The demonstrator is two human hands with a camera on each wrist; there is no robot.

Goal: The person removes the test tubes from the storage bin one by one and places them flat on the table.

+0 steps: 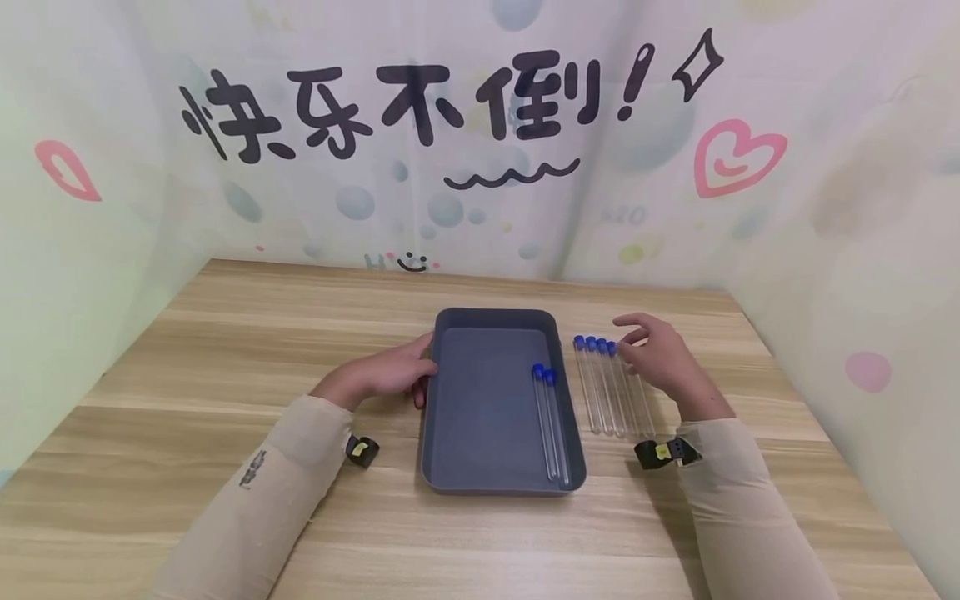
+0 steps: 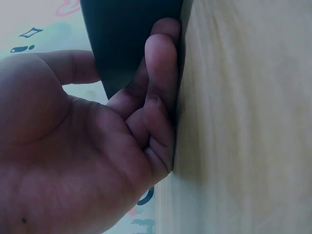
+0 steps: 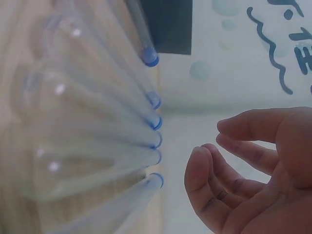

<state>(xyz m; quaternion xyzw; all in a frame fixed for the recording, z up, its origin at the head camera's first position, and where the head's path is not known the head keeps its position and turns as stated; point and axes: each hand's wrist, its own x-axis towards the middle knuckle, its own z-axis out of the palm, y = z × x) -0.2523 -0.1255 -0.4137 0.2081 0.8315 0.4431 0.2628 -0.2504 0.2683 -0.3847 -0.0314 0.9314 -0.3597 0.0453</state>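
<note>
A dark grey rectangular tray lies on the wooden table. My left hand holds its left side, the thumb at the rim and the fingers bent against the outer wall. Inside the tray, two clear test tubes with blue caps lie side by side along the right wall. Several more capped test tubes lie in a row on the table to the tray's right. Over the right end of this row is my right hand, fingers loosely bent with nothing between them; the right wrist view shows it apart from the blue caps.
The wooden table ends at the back against a printed curtain with black lettering. Similar cloth hangs at both sides. A black strap with a small device is on each wrist.
</note>
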